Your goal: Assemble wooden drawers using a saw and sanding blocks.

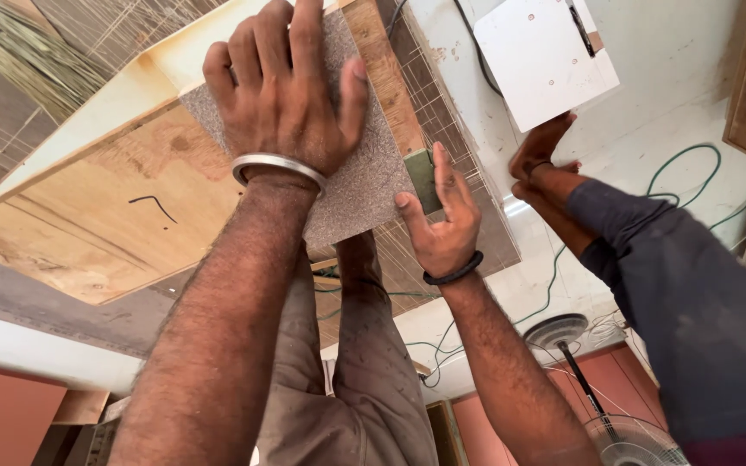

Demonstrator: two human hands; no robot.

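Speckled grey laminate sheet lies flat against the plywood panel overhead; it looks thin, stiff and light (probably slick-faced), best held by its edges. Left hand presses on it, palm flat, fingers spread, gripping nothing. Right hand, half open, steadies its corner with thumb and fingers.

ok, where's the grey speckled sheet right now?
In the head view, the grey speckled sheet sits upper centre, pressed flat against the plywood panel under the left hand, with the right hand at its right edge.
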